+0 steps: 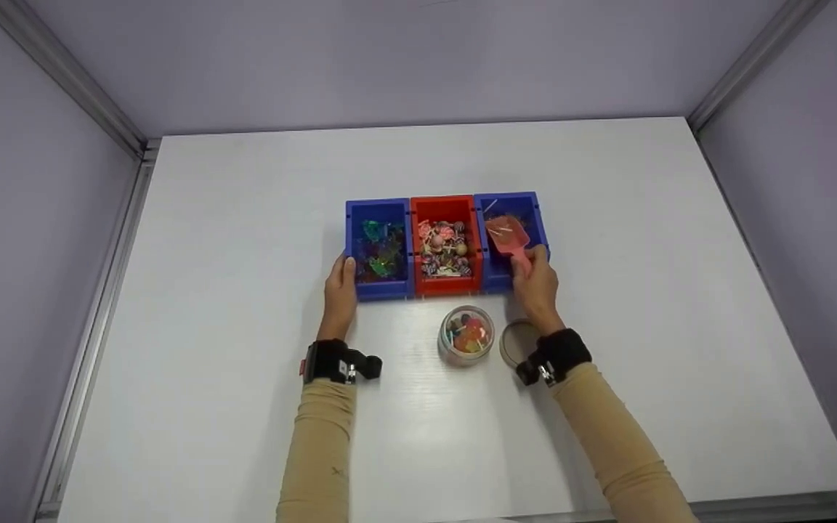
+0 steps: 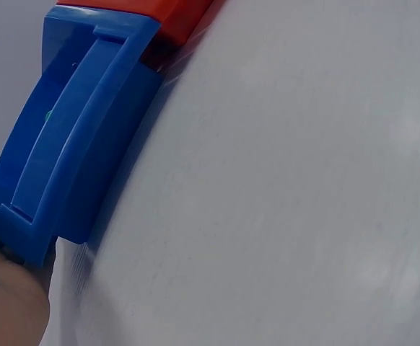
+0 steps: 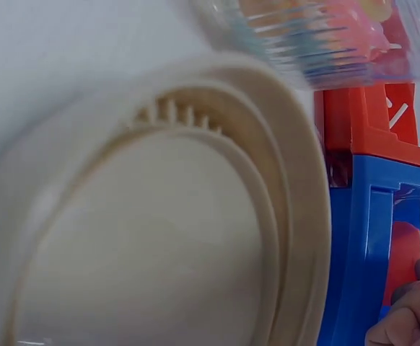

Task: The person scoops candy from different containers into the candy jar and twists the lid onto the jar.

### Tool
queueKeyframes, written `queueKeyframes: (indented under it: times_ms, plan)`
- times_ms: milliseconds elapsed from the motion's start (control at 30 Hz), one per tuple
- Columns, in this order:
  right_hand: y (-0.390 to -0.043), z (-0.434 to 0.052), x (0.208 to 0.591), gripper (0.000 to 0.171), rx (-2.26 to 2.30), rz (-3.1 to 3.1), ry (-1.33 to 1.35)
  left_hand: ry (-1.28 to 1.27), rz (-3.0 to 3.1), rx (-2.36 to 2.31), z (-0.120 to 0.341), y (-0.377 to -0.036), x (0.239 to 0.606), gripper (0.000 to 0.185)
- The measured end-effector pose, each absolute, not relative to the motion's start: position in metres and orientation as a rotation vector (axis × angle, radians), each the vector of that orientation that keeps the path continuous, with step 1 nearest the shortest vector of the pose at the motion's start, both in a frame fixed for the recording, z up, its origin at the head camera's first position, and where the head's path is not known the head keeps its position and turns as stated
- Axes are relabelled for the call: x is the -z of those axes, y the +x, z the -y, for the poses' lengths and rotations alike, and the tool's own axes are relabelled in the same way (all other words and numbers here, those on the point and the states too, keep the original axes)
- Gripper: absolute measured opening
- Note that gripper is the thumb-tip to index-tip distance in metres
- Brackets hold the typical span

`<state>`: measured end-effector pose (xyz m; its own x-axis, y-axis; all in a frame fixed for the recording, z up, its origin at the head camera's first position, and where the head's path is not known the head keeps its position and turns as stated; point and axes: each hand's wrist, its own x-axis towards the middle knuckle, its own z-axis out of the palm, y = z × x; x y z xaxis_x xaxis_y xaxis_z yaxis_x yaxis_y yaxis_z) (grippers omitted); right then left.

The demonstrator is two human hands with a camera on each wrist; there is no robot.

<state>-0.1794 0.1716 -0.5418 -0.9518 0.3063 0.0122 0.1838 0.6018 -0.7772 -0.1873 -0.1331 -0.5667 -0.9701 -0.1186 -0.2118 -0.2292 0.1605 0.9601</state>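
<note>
Three joined bins lie in a row: a left blue bin (image 1: 383, 290) with green and other wrapped pieces, a red bin (image 1: 447, 285) of lollipops, and a right blue bin (image 1: 506, 200). My left hand (image 1: 340, 294) rests against the outer side of the left blue bin, with straight fingers. Over the right blue bin, my right hand (image 1: 537, 290) grips a pink scoop (image 1: 509, 236) by its handle; thin white sticks show in its bowl. In the right wrist view, curled fingers (image 3: 405, 317) overlap the scoop.
In front of the red bin stands a clear jar (image 1: 466, 341) with colourful lollipops inside. A round cream lid (image 3: 296, 180) lies beside it, partly under my right wrist. The white table (image 1: 244, 218) meets grey walls at the back and sides.
</note>
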Motion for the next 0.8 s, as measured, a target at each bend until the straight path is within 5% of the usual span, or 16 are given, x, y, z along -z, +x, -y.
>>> queueKeyframes:
  times_ms: [800]
  plan:
    - [-0.1742,-0.1778,0.5447,0.019,-1.392,2.495,-0.322,-0.354,-2.335,-1.938,0.1340,-0.1883,0.5690,0.054]
